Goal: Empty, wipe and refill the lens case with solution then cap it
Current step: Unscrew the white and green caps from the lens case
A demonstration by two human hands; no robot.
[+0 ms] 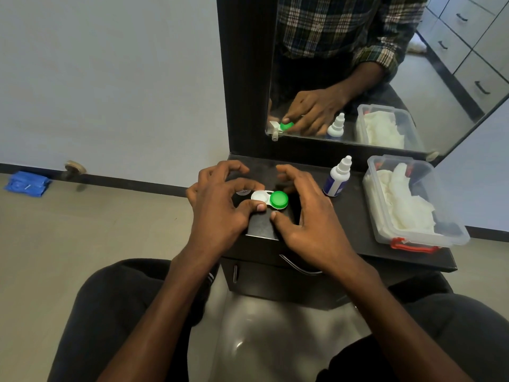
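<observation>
Green-capped lens case [269, 199] is pinned to the desk [355, 216] by left hand [220, 205], steadying it; right hand [305, 213] hovers open.

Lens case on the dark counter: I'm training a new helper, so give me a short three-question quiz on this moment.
1. True or false: the green cap sits on the lens case.
2. Which hand is on the case's white side: left hand or right hand?
3. What lies in the clear plastic box?

Key: 1 true. 2 left hand. 3 white wipes.
</observation>
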